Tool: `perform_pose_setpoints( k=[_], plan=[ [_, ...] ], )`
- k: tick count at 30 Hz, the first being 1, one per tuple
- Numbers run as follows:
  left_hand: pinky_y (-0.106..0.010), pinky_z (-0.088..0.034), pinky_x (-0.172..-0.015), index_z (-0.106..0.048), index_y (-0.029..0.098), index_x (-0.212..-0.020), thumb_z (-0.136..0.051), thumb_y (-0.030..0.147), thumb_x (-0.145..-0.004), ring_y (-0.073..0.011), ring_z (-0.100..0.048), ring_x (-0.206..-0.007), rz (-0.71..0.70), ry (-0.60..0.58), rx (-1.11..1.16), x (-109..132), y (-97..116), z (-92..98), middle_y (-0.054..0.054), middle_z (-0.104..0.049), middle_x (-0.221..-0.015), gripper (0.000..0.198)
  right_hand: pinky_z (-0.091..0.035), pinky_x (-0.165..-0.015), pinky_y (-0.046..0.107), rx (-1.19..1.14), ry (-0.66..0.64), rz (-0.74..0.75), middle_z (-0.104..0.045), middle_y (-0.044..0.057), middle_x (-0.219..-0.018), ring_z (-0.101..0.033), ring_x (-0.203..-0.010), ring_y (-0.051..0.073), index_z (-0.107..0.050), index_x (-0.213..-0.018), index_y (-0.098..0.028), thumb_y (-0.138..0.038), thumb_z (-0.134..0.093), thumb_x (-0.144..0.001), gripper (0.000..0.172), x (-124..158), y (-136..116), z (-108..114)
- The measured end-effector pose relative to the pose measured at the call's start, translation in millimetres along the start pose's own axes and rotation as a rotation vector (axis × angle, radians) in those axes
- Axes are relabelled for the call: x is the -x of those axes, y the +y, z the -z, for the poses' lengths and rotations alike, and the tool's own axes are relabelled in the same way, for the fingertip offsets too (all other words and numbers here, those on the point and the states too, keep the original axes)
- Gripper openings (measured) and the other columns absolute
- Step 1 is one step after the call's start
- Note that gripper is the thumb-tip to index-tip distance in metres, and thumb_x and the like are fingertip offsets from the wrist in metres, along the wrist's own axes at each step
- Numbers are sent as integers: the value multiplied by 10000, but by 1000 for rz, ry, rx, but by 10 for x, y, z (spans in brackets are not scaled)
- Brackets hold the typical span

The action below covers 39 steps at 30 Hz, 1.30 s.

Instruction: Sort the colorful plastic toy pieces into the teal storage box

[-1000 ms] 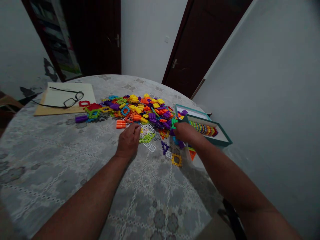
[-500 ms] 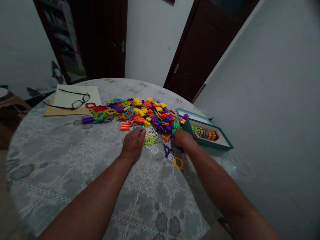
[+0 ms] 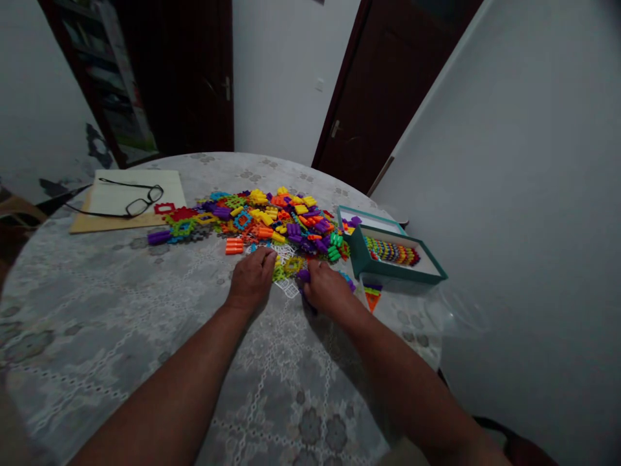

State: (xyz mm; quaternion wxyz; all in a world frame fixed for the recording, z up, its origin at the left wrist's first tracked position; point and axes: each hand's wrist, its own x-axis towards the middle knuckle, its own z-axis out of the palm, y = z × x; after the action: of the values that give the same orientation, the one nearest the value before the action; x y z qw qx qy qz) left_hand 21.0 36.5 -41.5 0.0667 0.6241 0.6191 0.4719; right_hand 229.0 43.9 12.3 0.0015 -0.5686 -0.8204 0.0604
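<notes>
My left hand (image 3: 252,275) rests on the table at the near edge of a heap of colourful plastic building pieces (image 3: 279,217). Its fingers are curled closed, and a bit of yellow shows by the fingertips; what it grips is mostly hidden. Just right of it, my right hand (image 3: 327,285) is closed around a purple building piece (image 3: 304,276), part of which sticks out beyond the fingers. Between the hands lie a yellow-green toothed piece (image 3: 294,265) and thin white grid pieces (image 3: 289,288).
A teal box (image 3: 402,272) with rows of coloured pieces stands to the right, its lid (image 3: 371,217) behind. A clear plastic container (image 3: 453,314) is at the right edge. Glasses (image 3: 138,206) lie on a pad (image 3: 101,223) at the left. An orange piece (image 3: 234,246) lies near my left hand.
My right hand has moved left and nearer, from the heap's right side by the box to beside my left hand. My left hand stays closed in about the same place. The view has shifted slightly.
</notes>
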Motion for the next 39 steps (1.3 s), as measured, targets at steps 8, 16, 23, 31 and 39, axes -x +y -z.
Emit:
perform_pose_setpoints(
  k=[8,16,23,31,39],
  plan=[
    [-344,-557,-848,-742,228,-1039,-537,456,-1052,-234,-731,-863,35,-54,74,23,77,15,-67,-807,-975,307,-609,-785,340,-944,165,-82,-745,27,-982,-723,-853,210,-643,-1256,-257,-367,-561,-998,292,-71,138,-98],
    [-423,-564,-1063,-713,189,-1279,-537,233,-1014,-266,-727,-1153,-128,-139,62,81,108,-30,-119,-779,-1253,321,-471,-401,194,-1744,40,-326,-617,-43,-679,-579,-489,123,-612,-1046,-223,-436,-671,-979,231,-37,192,-162],
    [-378,-572,-974,-731,231,-1190,-552,189,-1024,-244,-700,-1093,-316,-484,-94,155,258,59,-96,-733,-1137,248,-558,-466,230,-2102,-195,-401,-747,54,-806,-712,-604,163,-669,-1032,-170,-397,-547,-1087,263,-33,189,-91],
    [-394,-577,-907,-689,281,-1351,-755,339,-953,-286,-672,-1150,-345,-608,-225,209,366,153,-96,-690,-1273,407,-583,-485,232,-2106,-86,-379,-765,51,-858,-768,-700,191,-659,-1045,-187,-341,-648,-998,162,-24,150,-166],
    [-385,-582,-899,-726,196,-1211,-579,219,-996,-270,-709,-1051,-327,-573,-281,188,423,129,-119,-731,-1144,261,-581,-493,226,-1898,215,-297,-743,21,-921,-735,-736,172,-623,-956,-224,-408,-834,-806,318,-7,152,-174]
  ],
)
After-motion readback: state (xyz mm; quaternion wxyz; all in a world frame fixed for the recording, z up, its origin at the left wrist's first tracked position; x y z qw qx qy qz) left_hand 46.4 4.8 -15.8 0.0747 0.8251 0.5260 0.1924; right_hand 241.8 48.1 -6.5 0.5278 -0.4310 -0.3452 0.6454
